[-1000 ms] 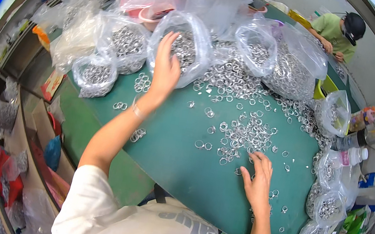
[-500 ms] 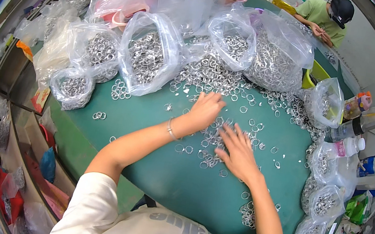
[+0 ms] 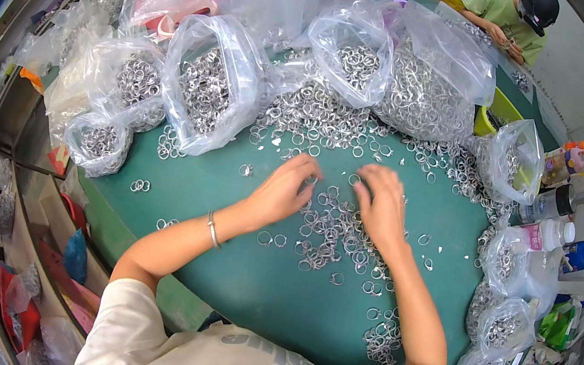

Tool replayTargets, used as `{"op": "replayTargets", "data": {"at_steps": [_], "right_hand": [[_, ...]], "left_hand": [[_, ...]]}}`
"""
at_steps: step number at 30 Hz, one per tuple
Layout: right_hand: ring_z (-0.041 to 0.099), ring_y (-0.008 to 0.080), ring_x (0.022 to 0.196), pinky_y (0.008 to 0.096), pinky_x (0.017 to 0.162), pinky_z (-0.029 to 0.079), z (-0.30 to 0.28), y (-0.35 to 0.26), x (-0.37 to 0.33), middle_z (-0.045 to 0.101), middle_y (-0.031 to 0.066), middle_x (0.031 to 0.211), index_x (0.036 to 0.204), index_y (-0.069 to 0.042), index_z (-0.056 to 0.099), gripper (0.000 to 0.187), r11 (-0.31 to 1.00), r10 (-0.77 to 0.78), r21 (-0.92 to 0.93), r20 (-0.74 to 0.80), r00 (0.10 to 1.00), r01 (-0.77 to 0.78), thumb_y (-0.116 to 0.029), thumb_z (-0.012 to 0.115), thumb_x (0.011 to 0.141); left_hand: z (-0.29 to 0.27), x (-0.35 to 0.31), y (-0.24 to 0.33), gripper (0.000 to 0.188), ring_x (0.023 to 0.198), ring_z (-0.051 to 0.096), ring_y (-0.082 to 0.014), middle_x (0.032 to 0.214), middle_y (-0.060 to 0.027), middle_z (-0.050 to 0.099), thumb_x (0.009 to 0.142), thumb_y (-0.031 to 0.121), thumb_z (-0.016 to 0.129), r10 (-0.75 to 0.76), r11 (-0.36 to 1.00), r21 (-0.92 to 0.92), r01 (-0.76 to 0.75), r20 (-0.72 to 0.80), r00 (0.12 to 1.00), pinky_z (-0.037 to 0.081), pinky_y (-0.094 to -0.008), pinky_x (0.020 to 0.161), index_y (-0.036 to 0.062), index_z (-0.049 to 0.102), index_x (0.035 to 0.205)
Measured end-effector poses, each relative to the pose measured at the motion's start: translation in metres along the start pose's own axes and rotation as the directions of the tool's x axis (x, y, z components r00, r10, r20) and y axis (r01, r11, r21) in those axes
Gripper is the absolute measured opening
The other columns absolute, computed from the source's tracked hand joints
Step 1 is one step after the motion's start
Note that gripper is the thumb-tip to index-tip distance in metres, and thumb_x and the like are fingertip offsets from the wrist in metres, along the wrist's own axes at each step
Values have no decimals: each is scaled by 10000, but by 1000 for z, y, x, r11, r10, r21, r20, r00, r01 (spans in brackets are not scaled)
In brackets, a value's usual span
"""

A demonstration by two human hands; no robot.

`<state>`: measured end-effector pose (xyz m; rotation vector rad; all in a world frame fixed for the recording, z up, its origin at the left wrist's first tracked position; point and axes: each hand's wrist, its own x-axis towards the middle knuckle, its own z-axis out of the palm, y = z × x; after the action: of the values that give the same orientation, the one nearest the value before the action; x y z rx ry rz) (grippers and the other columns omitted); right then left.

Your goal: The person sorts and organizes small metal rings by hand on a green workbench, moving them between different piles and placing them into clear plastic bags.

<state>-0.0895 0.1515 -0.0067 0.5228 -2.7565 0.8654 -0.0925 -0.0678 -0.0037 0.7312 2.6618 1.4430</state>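
Observation:
A loose heap of silver metal rings (image 3: pixel 331 227) lies on the green table between my hands. My left hand (image 3: pixel 281 192) is at the heap's upper left, its fingers bent together around what looks like a ring at their tips. Across the heap, at its upper right, my right hand (image 3: pixel 383 208) has its fingers apart and slightly blurred. A single ring (image 3: pixel 354 180) shows beside its fingertips; whether they touch it I cannot tell. A smaller cluster of rings (image 3: pixel 383 338) lies by my right forearm.
Clear plastic bags of rings (image 3: pixel 204 88) line the far side, with a spilled pile (image 3: pixel 319 107) among them. More bags (image 3: pixel 501 330) and a white bottle (image 3: pixel 550 234) stand along the right edge. A co-worker in green (image 3: pixel 512 22) handles something small at the far right.
My left hand has drawn back to the left and nearer. My right hand has moved farther away, off the heap, uncovering more rings. The view has shifted slightly.

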Motion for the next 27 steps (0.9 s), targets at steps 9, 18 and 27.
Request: {"op": "replayTargets", "data": {"at_steps": [9,18,27], "right_hand": [[518,274,905,386,790,401,15,6,34,582,80,920,821,-29,621,102,992,-118,-58,-218,969,108,-59,688,750],[615,240,852,325,759,466,-45,-79,-99,683,93,952,936,-12,619,180,819,257,476,198,946,-322,46,661,771],[555,324,913,383,825,435,-36,-112,-177,621,147,980,1025,12,605,315,975,161,137,115,980,-176,65,668,721]], "left_hand": [[1,29,4,295,967,639,-188,1084,-123,644,898,-15,532,-301,672,-631,388,247,921,525,-275,787,-23,539,1192],[-40,-72,22,330,1130,586,-272,1214,-209,582,916,-6,525,-423,160,-830,534,432,797,492,-335,962,-63,508,1241],[-31,-134,19,282,1027,638,-236,1111,-172,633,912,1,553,-418,416,-787,455,278,865,523,-308,879,-38,557,1191]]}}
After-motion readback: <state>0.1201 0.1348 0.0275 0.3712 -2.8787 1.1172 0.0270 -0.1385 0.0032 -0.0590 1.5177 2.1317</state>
